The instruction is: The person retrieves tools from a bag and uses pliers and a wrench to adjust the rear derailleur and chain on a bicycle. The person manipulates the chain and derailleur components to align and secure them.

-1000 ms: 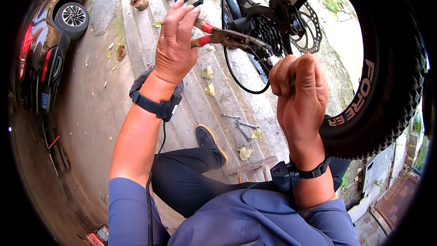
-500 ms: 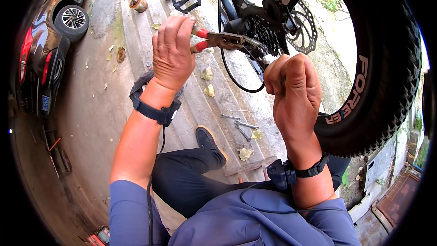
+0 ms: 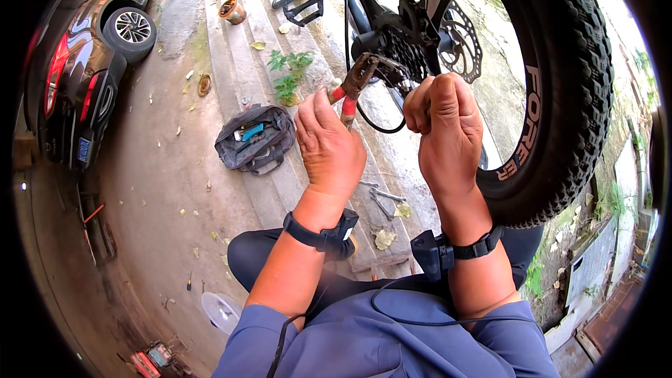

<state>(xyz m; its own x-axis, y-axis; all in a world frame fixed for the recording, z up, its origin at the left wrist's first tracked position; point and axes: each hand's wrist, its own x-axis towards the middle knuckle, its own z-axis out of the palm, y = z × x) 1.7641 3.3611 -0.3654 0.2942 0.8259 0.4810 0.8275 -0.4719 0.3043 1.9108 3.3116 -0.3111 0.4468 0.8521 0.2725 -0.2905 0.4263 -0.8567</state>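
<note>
My left hand is wrapped loosely round the red handles of a pair of worn pliers. The plier jaws point right and up, toward the bike's rear derailleur area, and meet a small shiny metal part beside my right hand. My right hand is a closed fist with the thumb on top, close to that part; what its fingers grip is hidden. Above are the rear sprockets, with a brake disc behind. A black cable loops below the pliers.
The fat rear tyre fills the right side. Wrenches lie on the stone steps under my hands. An open dark tool bag sits left of them, near a green plant. A tin and a parked car are farther left.
My left hand has moved right and down, and the plier handles have swung from pointing left to pointing downward. My right hand stays closed at nearly the same spot. The tool bag has come into fuller view.
</note>
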